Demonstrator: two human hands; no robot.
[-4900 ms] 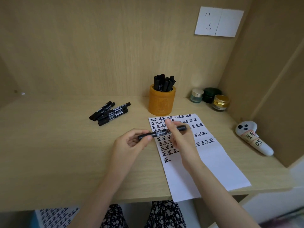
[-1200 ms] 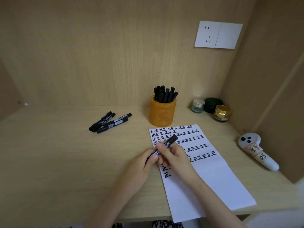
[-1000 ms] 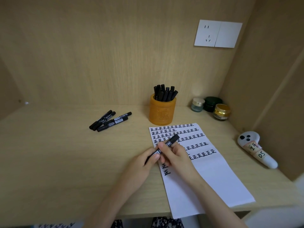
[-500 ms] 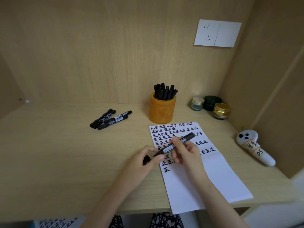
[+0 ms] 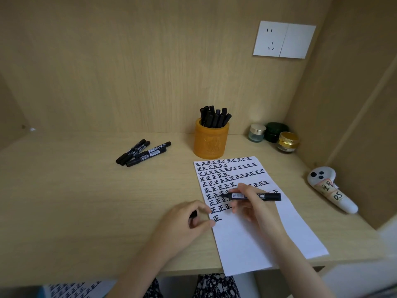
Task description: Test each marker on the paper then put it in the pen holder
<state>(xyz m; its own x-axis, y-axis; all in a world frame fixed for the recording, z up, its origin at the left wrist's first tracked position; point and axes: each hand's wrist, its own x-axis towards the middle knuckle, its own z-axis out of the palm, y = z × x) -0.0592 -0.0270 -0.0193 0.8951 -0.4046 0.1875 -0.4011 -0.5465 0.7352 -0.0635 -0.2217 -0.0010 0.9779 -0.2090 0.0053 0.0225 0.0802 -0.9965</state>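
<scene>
two hands work low in the centre of the frame: the left hand (image 5: 184,221) curls its fingers round a small black cap (image 5: 193,215) at the left edge of the white paper (image 5: 247,239), and the right hand (image 5: 255,209) pinches an uncapped marker (image 5: 270,196) held almost level, its tip pointing toward the frame's left over the rows of written characters. further back, left of centre, a few loose markers (image 5: 142,152) lie together on the desk (image 5: 75,201). just behind the paper stands the orange pen holder (image 5: 211,143), packed with black markers.
</scene>
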